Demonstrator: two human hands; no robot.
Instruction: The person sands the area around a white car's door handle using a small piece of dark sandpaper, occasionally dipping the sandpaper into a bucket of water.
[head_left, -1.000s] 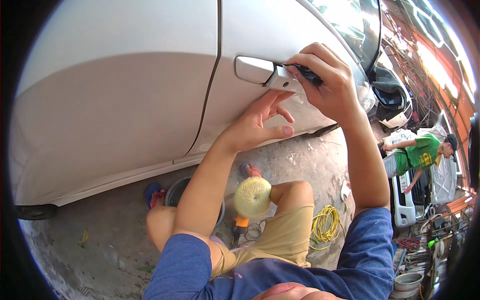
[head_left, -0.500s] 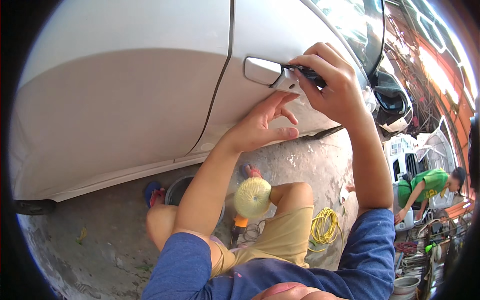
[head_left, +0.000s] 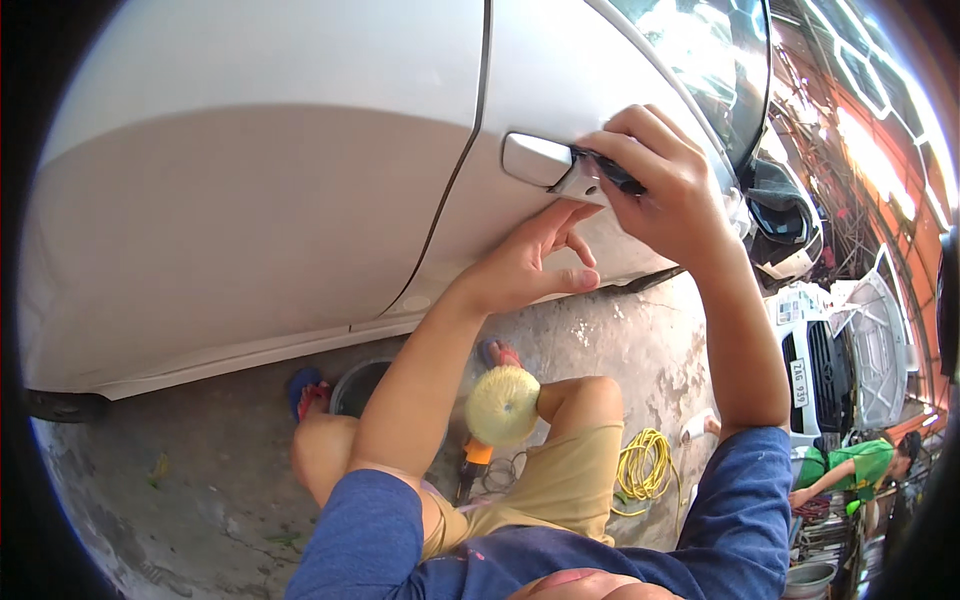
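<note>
A silver car door handle [head_left: 538,160] sits on the pale car door [head_left: 560,80], with a small silver end piece [head_left: 580,187] beside it that has a dark round hole. My right hand [head_left: 665,185] is closed around a slim black object [head_left: 617,174], whose kind I cannot make out. One end of it points at the gap between handle and end piece. Below the handle, my left hand [head_left: 530,262] has its fingers stretched out and its thumb apart. Its fingertips reach up to the underside of the end piece; whether they touch it is hard to tell.
Between my legs is a polisher with a round, pale yellow pad [head_left: 503,405]. A dark bucket [head_left: 362,388] stands by my foot, and a coiled yellow cord [head_left: 645,466] lies on the concrete. To the right, a person in green [head_left: 858,468] bends near a car with its hood up [head_left: 880,350].
The view has shifted slightly, and both hands keep almost the same place at the handle. In the background, the person in green has moved lower, away from the other car's front.
</note>
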